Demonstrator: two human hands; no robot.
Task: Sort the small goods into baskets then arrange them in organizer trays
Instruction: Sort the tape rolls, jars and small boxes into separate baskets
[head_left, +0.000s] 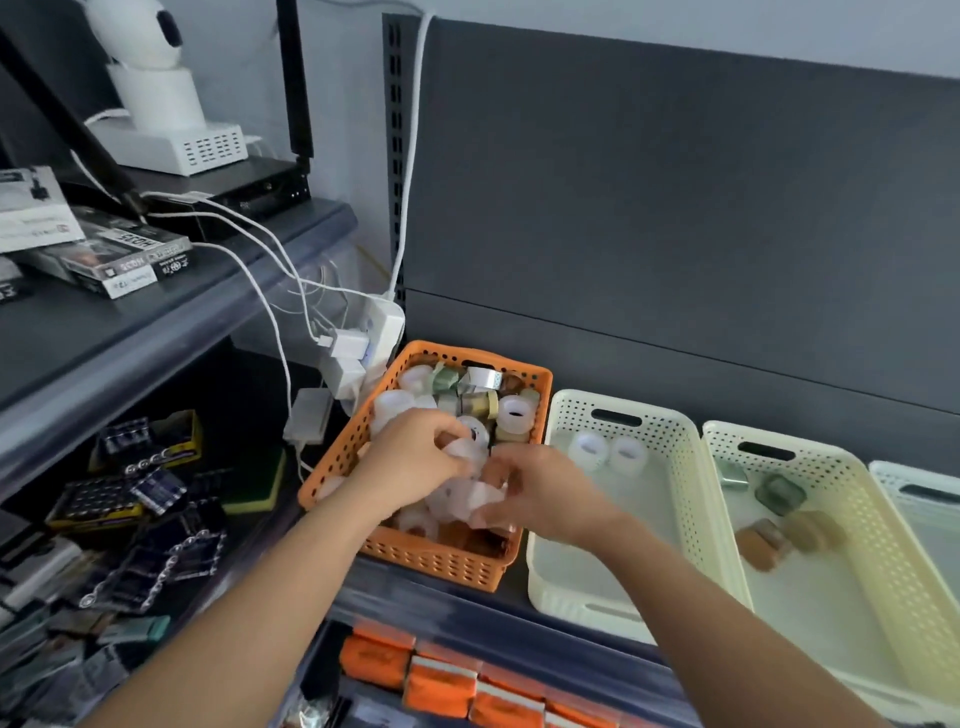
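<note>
Small rolls of tape (480, 384), translucent white, green, gold and silver, fill the orange perforated plastic basket (441, 564), which stands on the dark grey shelf (405, 587) against a dark back panel. We have both hands in that basket. Our left hand (415, 462) reaches in from the near left, its fingers (447, 428) curled down around a translucent white roll (467, 449) near the middle of the heap. Our right hand (540, 493) comes over the basket's right rim, its fingers (506, 470) bent round a cloudy white roll (480, 499); motion blur keeps us from seeing either grip more finely. The two hands are just beside each other.

Just right of the orange basket stands a white perforated plastic basket (675, 457) with a pair of pale clear rolls (587, 451) at its far end. Beside that is a cream-yellow perforated basket (857, 499) holding green and brown rolls (779, 493). A further pale basket (924, 488) shows at the right edge. A white power strip (384, 322) with plugged chargers sits behind the orange basket's far left corner.
</note>
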